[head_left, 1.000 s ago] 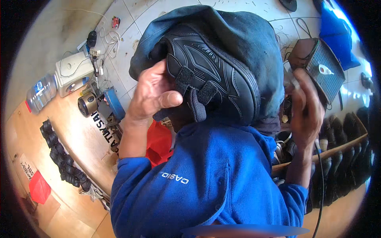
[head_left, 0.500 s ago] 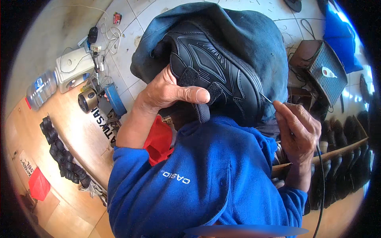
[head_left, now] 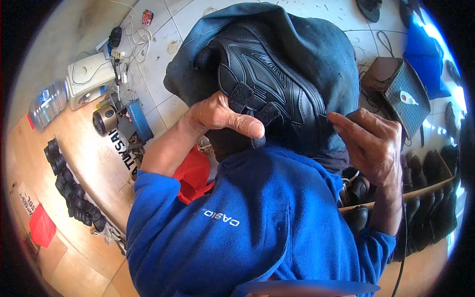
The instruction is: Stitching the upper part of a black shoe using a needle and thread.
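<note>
A person in a blue fleece top point(head_left: 237, 198) bends over a black shoe point(head_left: 297, 94), which lies across a dark blue cloth point(head_left: 331, 54) in the upper centre of the frame. The left hand point(head_left: 217, 115) grips the shoe near its opening, thumb extended beside two rough black fastening patches point(head_left: 241, 96), its other fingers largely hidden from where we stand. At centre right, the right hand point(head_left: 373, 143) is narrowed, fingertips drawn in at the shoe's outer edge; whether they pinch anything cannot be told. A brown box with a textured panel point(head_left: 418, 116) sits at upper right beside a bright blue bag point(head_left: 425, 64), above rows of dark footwear point(head_left: 420, 218). A clear plastic bottle point(head_left: 48, 104) lies at far left, near a white case point(head_left: 89, 79).
</note>
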The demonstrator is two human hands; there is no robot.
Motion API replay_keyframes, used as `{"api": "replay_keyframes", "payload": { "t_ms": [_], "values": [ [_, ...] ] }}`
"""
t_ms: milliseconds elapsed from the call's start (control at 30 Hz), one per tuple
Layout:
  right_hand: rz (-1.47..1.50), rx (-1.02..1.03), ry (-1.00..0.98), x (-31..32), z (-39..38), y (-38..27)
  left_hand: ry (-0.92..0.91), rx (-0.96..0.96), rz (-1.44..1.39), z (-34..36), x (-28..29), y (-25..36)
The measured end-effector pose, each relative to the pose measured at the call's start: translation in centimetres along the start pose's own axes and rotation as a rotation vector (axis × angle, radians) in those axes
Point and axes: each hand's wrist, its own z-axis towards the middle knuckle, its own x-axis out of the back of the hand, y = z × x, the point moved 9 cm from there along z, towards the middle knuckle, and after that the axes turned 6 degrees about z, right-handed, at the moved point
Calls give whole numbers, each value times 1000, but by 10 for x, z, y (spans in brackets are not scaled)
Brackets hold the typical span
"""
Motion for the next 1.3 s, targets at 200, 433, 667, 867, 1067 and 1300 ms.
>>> {"api": "replay_keyframes", "payload": {
  "t_ms": [200, 433, 667, 867, 1067, 1300],
  "values": [
    [-45, -31, -25, -6, 14, -12, -43, 54, -29, -1, -2, 2],
    [-201, 3, 64, 2, 5, -15, 325, -173, 188, -54, 48, 38],
    [-209, -94, 88, 3, -8, -2, 1215, 651, 294, -254, 208, -75],
    [-238, -129, 89, -3, -7, -1, 1168, -3, 632, -184, 121, 34],
    [-201, -138, 102, 1, -8, 4, 297, 179, 562, -106, 29, 5],
    [-177, -159, 105, -1, -7, 3, 211, -298, -548, -90, 37, 39]
  ]
}}
